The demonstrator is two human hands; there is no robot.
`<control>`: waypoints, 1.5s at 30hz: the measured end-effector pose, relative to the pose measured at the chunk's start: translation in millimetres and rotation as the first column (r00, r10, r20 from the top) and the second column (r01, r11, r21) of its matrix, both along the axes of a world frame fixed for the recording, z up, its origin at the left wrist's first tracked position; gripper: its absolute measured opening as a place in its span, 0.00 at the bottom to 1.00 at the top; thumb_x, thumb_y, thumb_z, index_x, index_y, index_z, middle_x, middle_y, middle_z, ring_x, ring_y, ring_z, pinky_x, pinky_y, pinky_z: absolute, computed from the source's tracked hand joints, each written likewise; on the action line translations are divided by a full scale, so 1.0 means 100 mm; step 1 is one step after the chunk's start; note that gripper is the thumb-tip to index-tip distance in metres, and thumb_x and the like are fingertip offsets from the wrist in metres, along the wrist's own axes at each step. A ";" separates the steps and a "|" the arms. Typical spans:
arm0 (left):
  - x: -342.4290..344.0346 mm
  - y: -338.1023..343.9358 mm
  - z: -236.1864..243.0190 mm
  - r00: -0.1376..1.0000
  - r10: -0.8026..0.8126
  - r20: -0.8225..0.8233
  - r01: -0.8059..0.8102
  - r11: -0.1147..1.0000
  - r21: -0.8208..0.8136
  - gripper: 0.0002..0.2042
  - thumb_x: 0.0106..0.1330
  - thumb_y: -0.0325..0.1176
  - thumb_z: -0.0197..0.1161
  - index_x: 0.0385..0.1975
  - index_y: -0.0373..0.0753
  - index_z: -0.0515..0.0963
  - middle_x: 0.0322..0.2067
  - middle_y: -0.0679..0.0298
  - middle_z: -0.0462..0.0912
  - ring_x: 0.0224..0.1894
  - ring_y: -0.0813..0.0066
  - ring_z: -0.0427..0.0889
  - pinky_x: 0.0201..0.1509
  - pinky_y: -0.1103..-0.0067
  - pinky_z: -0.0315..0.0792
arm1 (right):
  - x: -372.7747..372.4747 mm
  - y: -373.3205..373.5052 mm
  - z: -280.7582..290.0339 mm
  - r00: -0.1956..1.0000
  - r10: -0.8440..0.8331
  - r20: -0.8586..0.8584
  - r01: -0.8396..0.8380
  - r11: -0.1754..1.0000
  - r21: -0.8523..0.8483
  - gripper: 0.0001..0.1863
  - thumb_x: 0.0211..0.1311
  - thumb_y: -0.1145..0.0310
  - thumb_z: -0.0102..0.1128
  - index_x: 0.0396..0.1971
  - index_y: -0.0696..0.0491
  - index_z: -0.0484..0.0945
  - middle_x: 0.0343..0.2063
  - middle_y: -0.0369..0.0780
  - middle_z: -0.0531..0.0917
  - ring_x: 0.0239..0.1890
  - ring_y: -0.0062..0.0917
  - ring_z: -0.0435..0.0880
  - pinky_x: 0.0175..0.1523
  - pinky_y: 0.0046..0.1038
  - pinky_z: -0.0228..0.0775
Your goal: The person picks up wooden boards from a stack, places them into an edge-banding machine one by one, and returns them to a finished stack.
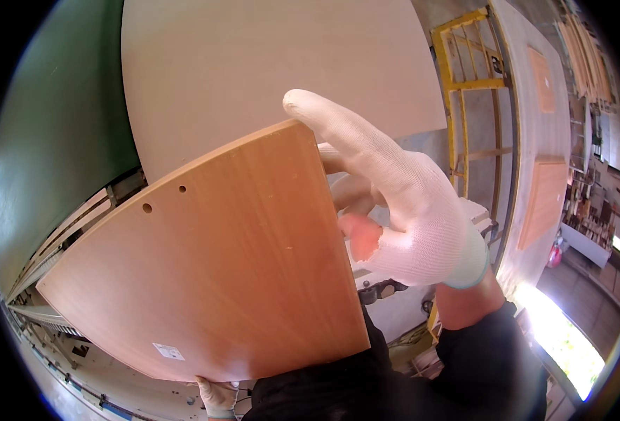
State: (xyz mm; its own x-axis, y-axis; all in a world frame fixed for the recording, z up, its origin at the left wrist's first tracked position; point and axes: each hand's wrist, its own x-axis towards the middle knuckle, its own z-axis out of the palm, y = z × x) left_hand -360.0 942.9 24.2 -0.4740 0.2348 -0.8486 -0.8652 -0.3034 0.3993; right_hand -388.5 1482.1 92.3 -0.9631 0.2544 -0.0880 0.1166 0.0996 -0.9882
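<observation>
A flat light-brown wooden panel (219, 259) is tilted up close in front of me. Two small holes sit near its top edge, and a white label (168, 351) is low on its face. My right hand (401, 203), in a white knitted glove, is at the panel's upper right corner. Its index finger stretches past the corner, the other fingers bend loosely beside the edge, and the pink thumb tip shows near that edge. The panel partly hides those fingertips. Below, my gloved left hand (217, 398) grips the panel's lower edge.
Beyond the panel lies a large pale board (275, 63), with a dark green surface (64, 133) to its left. A yellow metal frame (457, 91) stands at right, beside a long pale table (538, 140) carrying brown panels (543, 200). Machine rails (50, 319) run along the left.
</observation>
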 end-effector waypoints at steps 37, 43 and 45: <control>-0.14 0.51 -1.05 0.989 0.051 -0.139 -0.026 0.984 0.177 0.31 0.61 0.45 0.70 0.63 0.43 0.68 0.59 0.63 0.76 0.57 0.63 0.78 0.54 0.65 0.79 | -0.19 0.32 -1.02 0.915 -0.317 0.251 0.404 0.736 -0.544 0.12 0.59 0.78 0.48 0.43 0.57 0.72 0.28 0.33 0.73 0.24 0.11 0.68 0.27 0.17 0.63; -0.22 0.75 -1.18 0.987 0.108 -0.119 -0.096 0.990 0.102 0.35 0.53 0.41 0.77 0.61 0.42 0.68 0.53 0.65 0.77 0.50 0.65 0.79 0.44 0.68 0.79 | 0.29 0.17 -1.23 0.876 -0.227 0.425 0.442 0.730 -0.521 0.08 0.61 0.78 0.49 0.40 0.57 0.72 0.29 0.34 0.75 0.25 0.13 0.76 0.28 0.18 0.70; -0.24 0.83 -1.23 0.982 0.105 -0.159 -0.086 0.989 0.123 0.34 0.54 0.42 0.76 0.60 0.42 0.69 0.53 0.65 0.77 0.50 0.65 0.80 0.45 0.69 0.79 | 0.32 0.17 -1.26 0.865 -0.204 0.458 0.434 0.761 -0.482 0.08 0.61 0.78 0.49 0.40 0.57 0.72 0.29 0.34 0.75 0.25 0.14 0.77 0.29 0.18 0.72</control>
State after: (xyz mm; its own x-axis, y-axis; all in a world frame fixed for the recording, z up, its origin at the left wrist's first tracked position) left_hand -384.3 1026.0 -98.8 -0.6299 0.2734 -0.7270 -0.7552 -0.4340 0.4912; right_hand -356.1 1498.8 -33.3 -0.7009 0.3355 -0.6294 0.3916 -0.5565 -0.7327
